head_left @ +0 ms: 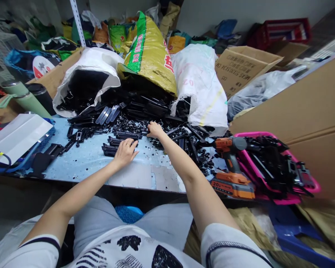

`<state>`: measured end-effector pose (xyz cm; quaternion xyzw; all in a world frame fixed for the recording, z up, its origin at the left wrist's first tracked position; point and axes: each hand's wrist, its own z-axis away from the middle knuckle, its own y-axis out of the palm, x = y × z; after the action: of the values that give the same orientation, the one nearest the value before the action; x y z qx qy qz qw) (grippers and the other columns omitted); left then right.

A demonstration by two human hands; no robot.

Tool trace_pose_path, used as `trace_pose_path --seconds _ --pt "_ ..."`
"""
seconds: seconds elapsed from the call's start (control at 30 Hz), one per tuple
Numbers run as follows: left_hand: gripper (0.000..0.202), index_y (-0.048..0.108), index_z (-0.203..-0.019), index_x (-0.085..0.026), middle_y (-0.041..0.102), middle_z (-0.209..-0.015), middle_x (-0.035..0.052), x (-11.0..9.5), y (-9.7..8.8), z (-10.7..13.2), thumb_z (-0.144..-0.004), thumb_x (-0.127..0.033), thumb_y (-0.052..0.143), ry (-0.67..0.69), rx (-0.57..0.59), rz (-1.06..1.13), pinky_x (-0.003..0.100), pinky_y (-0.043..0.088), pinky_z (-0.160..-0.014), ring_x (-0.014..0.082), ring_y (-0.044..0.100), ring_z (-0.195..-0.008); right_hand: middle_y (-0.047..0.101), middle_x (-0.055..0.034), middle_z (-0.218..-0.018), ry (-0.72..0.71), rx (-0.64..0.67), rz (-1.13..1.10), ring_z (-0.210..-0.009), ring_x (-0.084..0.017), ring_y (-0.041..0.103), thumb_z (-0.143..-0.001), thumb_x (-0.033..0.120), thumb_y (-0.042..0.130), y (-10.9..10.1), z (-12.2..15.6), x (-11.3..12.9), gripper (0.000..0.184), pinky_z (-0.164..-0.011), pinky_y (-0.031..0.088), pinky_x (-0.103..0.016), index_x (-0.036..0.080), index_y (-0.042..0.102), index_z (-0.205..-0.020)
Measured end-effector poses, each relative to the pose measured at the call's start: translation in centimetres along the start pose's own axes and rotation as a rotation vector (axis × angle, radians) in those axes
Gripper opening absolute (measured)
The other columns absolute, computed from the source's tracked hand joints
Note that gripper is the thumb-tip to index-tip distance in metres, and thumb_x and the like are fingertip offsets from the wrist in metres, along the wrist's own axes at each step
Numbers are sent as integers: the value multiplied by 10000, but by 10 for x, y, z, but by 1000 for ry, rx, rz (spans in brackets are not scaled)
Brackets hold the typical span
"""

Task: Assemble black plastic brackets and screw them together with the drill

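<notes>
My left hand lies at the right end of a row of long black plastic parts on the blue tabletop. Its fingers are spread and touch the parts without wrapping round one. Farther forward, my right hand reaches into a heap of small screws and black pieces. Its fingers are bent together at the heap, and whatever is between them is hidden. Beyond the heap are more long black parts, some with a glossy flat face.
An orange cordless drill lies to the right beside a pink basket of black parts. White sacks and a yellow-green sack spill parts at the back. A green bottle stands left, cardboard boxes right.
</notes>
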<state>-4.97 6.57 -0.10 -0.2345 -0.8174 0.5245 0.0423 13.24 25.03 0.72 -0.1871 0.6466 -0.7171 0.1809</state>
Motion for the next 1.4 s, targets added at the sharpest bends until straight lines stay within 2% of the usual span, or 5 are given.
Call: trace_pose_path --seconds 0.4,0.63,0.83,1.1,1.4 --pt "379 487 -1250 -98 537 -1175 164 -44 30 -69 -885 -126 387 17 185 144 423 331 -981 261 443 -1171 602 -24 -790 -219 -241 -665 -710 -116 548 -776 392 587 -21 114 -12 265 -678 427 -218 136 553 -835" --pt "214 514 -942 -122 568 -815 66 -55 23 -76 -918 -311 418 -639 227 870 255 436 -616 139 563 -650 528 -156 -1184 196 -285 -192 -1083 -226 455 -835 154 451 -34 58 -83 373 -910 358 -325 75 513 -1194" --pt "217 483 -959 -134 476 -663 -19 -58 -5 -62 -924 -285 331 -816 238 1265 184 323 -377 72 457 -413 497 -202 -1184 221 -121 27 -1095 -239 379 -791 70 516 -50 12 -115 479 -900 287 -359 42 471 -1268" --pt "481 479 -1268 -137 482 -645 -11 -26 -27 13 -863 -389 419 -953 121 1392 171 299 -333 80 464 -435 510 -141 -1139 -275 -166 -338 -1055 -259 429 -823 324 570 -30 128 -15 496 -927 332 -417 145 499 -1279" --pt "492 528 -1293 -159 554 -831 42 -76 -33 45 -869 -408 494 -655 120 1046 204 402 -481 46 463 -476 540 -33 -777 127 111 -1754 -611 -114 533 -842 571 466 25 214 95 729 -537 447 -240 196 277 -1438"
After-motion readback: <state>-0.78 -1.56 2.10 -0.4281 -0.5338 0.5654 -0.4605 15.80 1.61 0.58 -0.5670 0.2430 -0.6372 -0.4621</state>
